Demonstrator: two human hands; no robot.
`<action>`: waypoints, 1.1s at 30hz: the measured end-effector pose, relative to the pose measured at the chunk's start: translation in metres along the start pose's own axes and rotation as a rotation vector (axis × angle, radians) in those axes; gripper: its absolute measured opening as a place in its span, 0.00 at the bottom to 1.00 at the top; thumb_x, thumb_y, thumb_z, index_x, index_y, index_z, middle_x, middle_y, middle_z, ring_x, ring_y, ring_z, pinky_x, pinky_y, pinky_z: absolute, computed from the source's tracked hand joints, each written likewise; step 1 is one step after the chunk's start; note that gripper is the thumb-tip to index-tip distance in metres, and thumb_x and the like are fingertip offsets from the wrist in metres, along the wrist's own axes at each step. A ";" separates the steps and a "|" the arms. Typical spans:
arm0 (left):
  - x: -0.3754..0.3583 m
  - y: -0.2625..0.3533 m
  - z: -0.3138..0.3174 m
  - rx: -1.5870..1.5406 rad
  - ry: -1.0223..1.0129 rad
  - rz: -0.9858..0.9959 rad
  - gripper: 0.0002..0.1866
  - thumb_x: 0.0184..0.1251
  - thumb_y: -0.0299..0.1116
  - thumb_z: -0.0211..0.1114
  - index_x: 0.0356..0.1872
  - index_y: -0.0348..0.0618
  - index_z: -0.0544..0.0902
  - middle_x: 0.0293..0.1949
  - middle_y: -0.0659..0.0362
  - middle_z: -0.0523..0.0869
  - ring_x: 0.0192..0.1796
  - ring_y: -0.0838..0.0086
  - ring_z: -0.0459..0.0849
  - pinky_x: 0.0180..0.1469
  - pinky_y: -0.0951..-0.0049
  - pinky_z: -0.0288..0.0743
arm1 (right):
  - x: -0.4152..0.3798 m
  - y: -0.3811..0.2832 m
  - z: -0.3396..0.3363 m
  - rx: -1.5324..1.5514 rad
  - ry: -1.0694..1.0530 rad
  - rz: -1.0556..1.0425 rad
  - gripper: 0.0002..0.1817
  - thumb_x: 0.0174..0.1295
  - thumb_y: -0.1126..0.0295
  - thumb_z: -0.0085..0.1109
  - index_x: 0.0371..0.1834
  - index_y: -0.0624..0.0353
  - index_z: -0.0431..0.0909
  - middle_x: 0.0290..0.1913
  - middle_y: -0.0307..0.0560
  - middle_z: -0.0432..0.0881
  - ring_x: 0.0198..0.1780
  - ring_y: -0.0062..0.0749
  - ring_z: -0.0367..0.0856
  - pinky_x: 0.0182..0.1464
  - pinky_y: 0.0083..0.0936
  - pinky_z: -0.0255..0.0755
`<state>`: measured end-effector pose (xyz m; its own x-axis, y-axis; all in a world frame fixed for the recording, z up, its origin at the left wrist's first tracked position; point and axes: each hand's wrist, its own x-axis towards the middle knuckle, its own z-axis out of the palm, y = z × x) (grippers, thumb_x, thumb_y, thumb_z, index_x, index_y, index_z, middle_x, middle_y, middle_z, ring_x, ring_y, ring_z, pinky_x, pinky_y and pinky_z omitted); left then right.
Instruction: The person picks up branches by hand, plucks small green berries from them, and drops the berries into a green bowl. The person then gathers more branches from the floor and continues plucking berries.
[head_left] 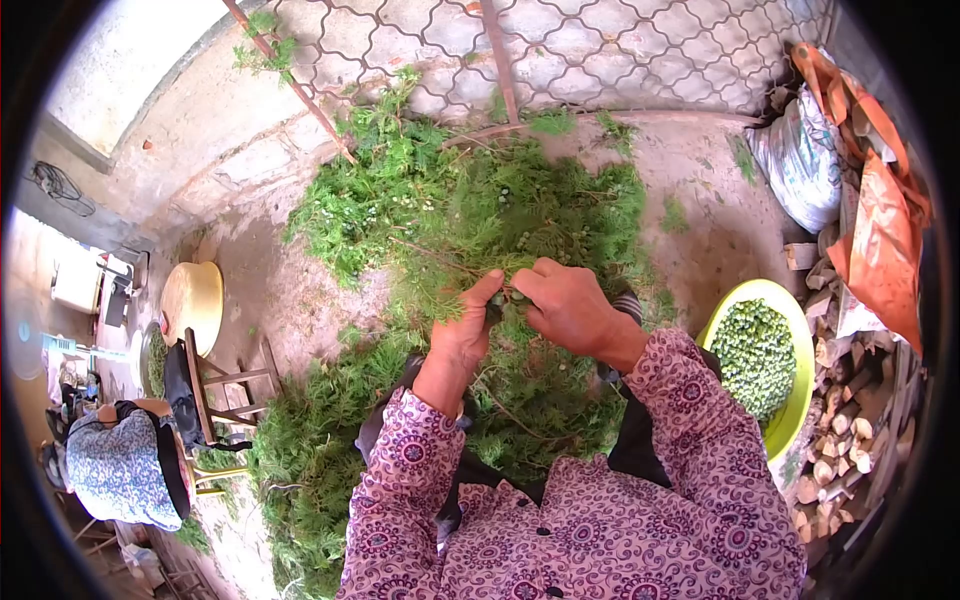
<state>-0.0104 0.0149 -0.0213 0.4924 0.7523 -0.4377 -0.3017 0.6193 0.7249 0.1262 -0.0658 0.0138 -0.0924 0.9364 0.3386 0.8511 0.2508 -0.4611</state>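
My left hand [462,328] is closed around a leafy evergreen sprig [432,298], whose green foliage and thin brown stem show to its left. Close beside it, my right hand [572,308] has its fingers curled in a pinch at the same sprig. Exactly what lies between the right fingertips is too small to make out. Beneath and beyond both hands spreads a heap of cut evergreen branches [540,205], some dotted with pale green seed cones. To the right stands a yellow-green basin [803,385] with many small green cones [752,355] in it.
Stacked firewood [838,450], a white sack [800,165] and an orange bag [880,260] line the right side. A wire mesh fence [600,60] leans at the back. On the left are a wooden chair [235,380], a tan round container [195,300] and another person [125,465] bending.
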 end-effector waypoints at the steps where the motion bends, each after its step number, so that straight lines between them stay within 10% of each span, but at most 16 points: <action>1: 0.002 -0.001 -0.002 0.001 0.014 -0.015 0.09 0.54 0.28 0.65 0.36 0.42 0.77 0.32 0.62 0.80 0.33 0.76 0.77 0.35 0.73 0.71 | 0.000 0.000 0.000 0.026 0.021 0.008 0.15 0.43 0.71 0.59 0.36 0.56 0.70 0.27 0.49 0.71 0.28 0.47 0.73 0.28 0.38 0.66; 12: -0.003 0.005 0.007 0.051 0.032 0.112 0.09 0.53 0.31 0.67 0.32 0.42 0.77 0.27 0.62 0.79 0.28 0.75 0.77 0.27 0.74 0.69 | 0.006 -0.007 -0.017 0.625 0.015 0.169 0.06 0.46 0.72 0.56 0.21 0.63 0.72 0.18 0.42 0.71 0.20 0.27 0.70 0.24 0.26 0.64; 17: 0.015 0.012 -0.015 -0.050 0.126 0.039 0.11 0.51 0.36 0.68 0.32 0.46 0.77 0.26 0.65 0.77 0.26 0.76 0.73 0.28 0.75 0.68 | -0.006 -0.005 -0.028 1.590 -0.387 0.562 0.07 0.53 0.70 0.55 0.31 0.60 0.71 0.22 0.34 0.71 0.20 0.15 0.67 0.17 0.14 0.57; 33: 0.013 -0.001 -0.004 0.022 0.093 0.119 0.09 0.56 0.38 0.65 0.33 0.46 0.77 0.26 0.66 0.76 0.27 0.78 0.71 0.31 0.76 0.67 | -0.002 -0.014 0.025 1.294 -0.046 0.652 0.16 0.56 0.65 0.58 0.43 0.62 0.69 0.24 0.36 0.70 0.19 0.15 0.66 0.17 0.15 0.57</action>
<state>-0.0072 0.0249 -0.0302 0.3760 0.8382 -0.3950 -0.3350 0.5204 0.7854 0.1018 -0.0650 -0.0012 0.0838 0.9693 -0.2314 -0.3039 -0.1963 -0.9323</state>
